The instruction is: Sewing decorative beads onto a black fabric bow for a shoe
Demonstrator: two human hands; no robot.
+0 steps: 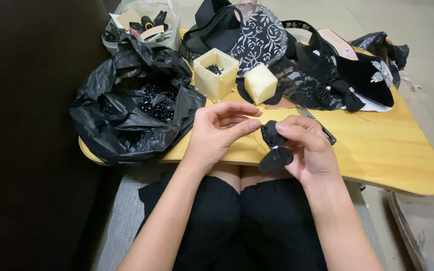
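Head view: black fabric bow (pixel 276 148) held over the lap, just off the near edge of the yellow wooden table (pixel 388 150). Bow has a beaded rim at its upper part, lower wing hangs free. Right hand (pixel 305 148) pinches the bow's upper half between thumb and curled fingers, closed on it, wrist bent inward, forearm coming up from lower right. Left hand (pixel 219 131) half curled, thumb and forefinger pressed together at the bow's left edge, tips meeting it; a thin dark thread (pixel 260 143) loops down beside them. Whether a needle sits in that pinch, cannot tell. Left forearm runs in from lower left.

Packages: crumpled black plastic bag (pixel 121 118) on the table's left end, open at top, black beads (pixel 154 103) inside. Behind it a clear plastic bag (pixel 146 22) with small black and tan bits. Cream square box (pixel 215 74) centre, open, dark beads in it; its cream lid or block (pixel 260 83) just beside on the right. Behind those, black lace fabric (pixel 257 37) in a heap. Right of it a black velvet shoe (pixel 362 70) with a silver ornament at the toe and a pale insole label, text not read. Small metal scissors (pixel 320 125) lie on the table just beyond the right hand. Another black bag (pixel 383 45) at far right.
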